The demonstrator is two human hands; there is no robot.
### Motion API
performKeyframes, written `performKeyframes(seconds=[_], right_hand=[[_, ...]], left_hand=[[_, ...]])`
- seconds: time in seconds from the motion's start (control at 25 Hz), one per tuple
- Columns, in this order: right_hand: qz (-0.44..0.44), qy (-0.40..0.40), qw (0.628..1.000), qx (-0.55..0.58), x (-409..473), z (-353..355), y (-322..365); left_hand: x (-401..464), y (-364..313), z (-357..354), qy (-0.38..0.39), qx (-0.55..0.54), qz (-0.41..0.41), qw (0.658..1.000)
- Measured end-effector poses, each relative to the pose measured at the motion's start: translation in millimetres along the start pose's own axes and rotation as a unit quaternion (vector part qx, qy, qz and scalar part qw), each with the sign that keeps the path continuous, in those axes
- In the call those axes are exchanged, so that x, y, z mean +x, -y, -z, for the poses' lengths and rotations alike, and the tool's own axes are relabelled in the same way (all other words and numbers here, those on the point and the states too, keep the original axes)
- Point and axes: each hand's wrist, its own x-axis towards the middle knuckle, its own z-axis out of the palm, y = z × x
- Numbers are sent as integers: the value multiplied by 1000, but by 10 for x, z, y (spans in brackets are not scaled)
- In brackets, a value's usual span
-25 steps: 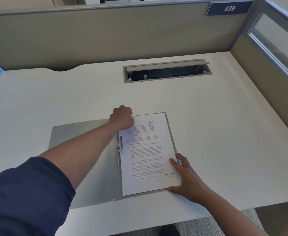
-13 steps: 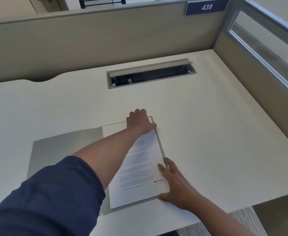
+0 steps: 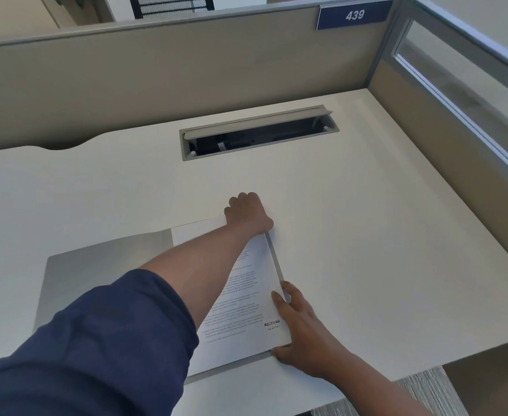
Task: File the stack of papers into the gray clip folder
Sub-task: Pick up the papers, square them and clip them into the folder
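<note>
Sleeve [image 3: 90, 340], dark blue, fills the near left corner of the head view and covers the left upper arm; the bare forearm runs diagonally across the open gray clip folder [image 3: 96, 265] toward its far right corner. Right hand [image 3: 303, 334] lies flat and spread at the near right corner of the stack of papers [image 3: 246, 310], with its fingers resting on the right edge of the top sheet and its thumb along the near edge, pressing rather than gripping. The stack of papers sits on the right half of the folder, printed side up, with a stamp reading "RECEIVED" near its lower right corner; a narrow gray strip of the folder shows past the sheet's right and near edges. The folder's left flap lies open and flat on the table [image 3: 366, 265], partly hidden by the arm. Left hand [image 3: 248, 216] is curled into a loose fist at the far right corner of the papers, knuckles up; whether its fingers pinch anything cannot be told. Farther back, a rectangular cable hatch [image 3: 258, 132] with its lid raised is set into the white table. Beige partition panels [image 3: 186, 70] close the far and right sides, and a blue plate [image 3: 354, 15] on the far panel reads "439".
</note>
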Motion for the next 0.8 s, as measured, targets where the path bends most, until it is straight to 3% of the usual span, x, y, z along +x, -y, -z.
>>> performKeyframes(seconds=[0.8], right_hand=[[-18,1,1000,-7,8,-2,-18]], left_hand=[[-6,38,-68,-35,-12,-33,999]])
